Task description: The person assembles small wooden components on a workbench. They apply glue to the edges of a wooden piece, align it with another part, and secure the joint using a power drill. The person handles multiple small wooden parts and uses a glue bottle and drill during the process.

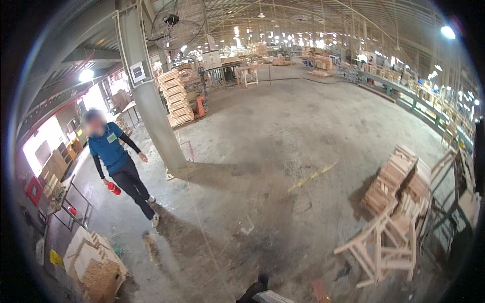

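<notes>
Neither of my hands can be made out. At the lower edge a dark shape [256,290] shows, too cut off to name, with a pale grey flat-topped thing [273,297] against it. A little to its right lies a small blurred reddish-brown patch [319,290], whose kind I cannot tell. Close by on the right stands a bare wooden chair frame [379,247]. Behind it rise stacks of wooden parts [391,177]. On the left a person [118,156] in a blue shirt and dark trousers walks with a red bottle-like thing [114,189] in one hand.
A grey steel column [156,111] stands left of the middle, with a large fan [174,22] beside its top. Behind it are stacked wood [174,96] and an orange pallet jack [200,107]. A wood pile [96,265] sits near left. A long green-framed conveyor [414,103] runs along the right.
</notes>
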Motion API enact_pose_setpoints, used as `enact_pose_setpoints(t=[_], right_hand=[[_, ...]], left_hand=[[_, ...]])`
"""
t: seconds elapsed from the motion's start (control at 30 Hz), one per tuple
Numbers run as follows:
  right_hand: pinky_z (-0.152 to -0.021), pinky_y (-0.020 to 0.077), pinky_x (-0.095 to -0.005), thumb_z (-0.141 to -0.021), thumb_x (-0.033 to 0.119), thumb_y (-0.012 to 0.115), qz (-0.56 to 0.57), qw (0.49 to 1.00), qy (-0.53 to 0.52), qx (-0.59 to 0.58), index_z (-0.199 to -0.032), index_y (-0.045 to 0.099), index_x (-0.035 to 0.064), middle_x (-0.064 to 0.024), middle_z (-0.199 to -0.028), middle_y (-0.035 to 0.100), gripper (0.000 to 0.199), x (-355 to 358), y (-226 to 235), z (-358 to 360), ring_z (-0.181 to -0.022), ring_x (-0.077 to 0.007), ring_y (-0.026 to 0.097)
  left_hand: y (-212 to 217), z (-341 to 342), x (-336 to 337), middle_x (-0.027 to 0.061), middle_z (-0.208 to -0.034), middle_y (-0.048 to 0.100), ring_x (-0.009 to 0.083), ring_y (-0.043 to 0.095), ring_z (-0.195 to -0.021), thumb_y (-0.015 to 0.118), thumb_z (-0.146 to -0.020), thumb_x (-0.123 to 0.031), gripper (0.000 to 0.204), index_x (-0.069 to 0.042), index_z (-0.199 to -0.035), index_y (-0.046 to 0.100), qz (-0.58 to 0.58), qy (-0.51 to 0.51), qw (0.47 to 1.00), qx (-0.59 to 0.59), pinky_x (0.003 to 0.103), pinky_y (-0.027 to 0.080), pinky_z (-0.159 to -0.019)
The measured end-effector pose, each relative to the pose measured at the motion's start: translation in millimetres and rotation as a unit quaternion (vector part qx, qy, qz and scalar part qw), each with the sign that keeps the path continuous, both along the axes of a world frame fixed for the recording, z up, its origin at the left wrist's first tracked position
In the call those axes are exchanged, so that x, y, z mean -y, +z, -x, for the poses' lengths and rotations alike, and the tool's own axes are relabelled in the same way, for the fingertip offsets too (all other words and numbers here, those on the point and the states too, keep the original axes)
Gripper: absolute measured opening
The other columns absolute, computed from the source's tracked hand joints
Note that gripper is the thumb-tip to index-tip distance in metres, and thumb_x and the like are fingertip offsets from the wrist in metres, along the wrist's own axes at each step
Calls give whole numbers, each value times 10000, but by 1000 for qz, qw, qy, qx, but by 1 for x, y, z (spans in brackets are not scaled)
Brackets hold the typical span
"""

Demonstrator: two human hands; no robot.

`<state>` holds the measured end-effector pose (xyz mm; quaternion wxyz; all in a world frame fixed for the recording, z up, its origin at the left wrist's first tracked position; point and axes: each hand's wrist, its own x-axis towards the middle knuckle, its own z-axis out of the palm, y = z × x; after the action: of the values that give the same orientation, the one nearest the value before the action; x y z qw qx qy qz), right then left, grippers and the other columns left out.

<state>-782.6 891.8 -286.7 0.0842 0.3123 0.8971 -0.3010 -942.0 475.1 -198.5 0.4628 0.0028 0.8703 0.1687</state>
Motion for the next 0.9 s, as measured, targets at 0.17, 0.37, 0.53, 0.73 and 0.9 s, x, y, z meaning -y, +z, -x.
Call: enact_pose_setpoints(t=[0.17, 0.37, 0.53, 0.73, 0.9], right_hand=[[-603, 503, -329, -843, 207, 563, 286, 910, -220, -205, -1053, 595, 14, -88, -746, 642, 287, -120, 88, 293, -671, -179, 613], [-630, 503, -368, -855, 228, 532, 175, 969, -149, 84, -1067, 600, 20, -105, -813, 648, 305, -218, 13, 334, -705, -222, 618], [-655, 499, -391, -860, 241, 516, 160, 959, -78, 223, -1073, 607, 25, -118, -874, 652, 317, -317, -28, 429, -747, -254, 623], [-684, 494, -419, -866, 257, 496, 98, 966, 23, 240, -1080, 615, 31, -133, -948, 657, 333, -513, -51, 661, -797, -293, 630], [-678, 489, -384, -853, 253, 560, 211, 961, -113, -141, -966, 618, -29, -115, -867, 664, 310, -706, 18, 1031, -751, -261, 626]], left_hand=[[-24, 136, -83, 119, -1394, 398, 259, 393, -1269, 427, -954, -318, 458, -70, -1339, 424, 47, 55, 997, 28, 389, 349, -1016], [-17, 434, -273, 118, -1398, 389, 249, 376, -1283, 430, -956, -331, 466, -72, -1343, 420, -28, 48, 998, -39, 375, 334, -1032], [80, 769, -463, 111, -1295, 505, 230, 472, -1195, 460, -949, -343, 450, -73, -1308, 468, -145, 108, 967, -179, 370, 387, -986], [50, 859, -615, 108, -1170, 594, 223, 558, -1058, 476, -934, -340, 417, -58, -1234, 538, -124, 124, 972, -156, 369, 444, -900], [23, 886, -662, 120, -1190, 581, 239, 535, -1096, 444, -941, -337, 411, -65, -1234, 542, 81, 78, 993, 37, 383, 421, -928]])
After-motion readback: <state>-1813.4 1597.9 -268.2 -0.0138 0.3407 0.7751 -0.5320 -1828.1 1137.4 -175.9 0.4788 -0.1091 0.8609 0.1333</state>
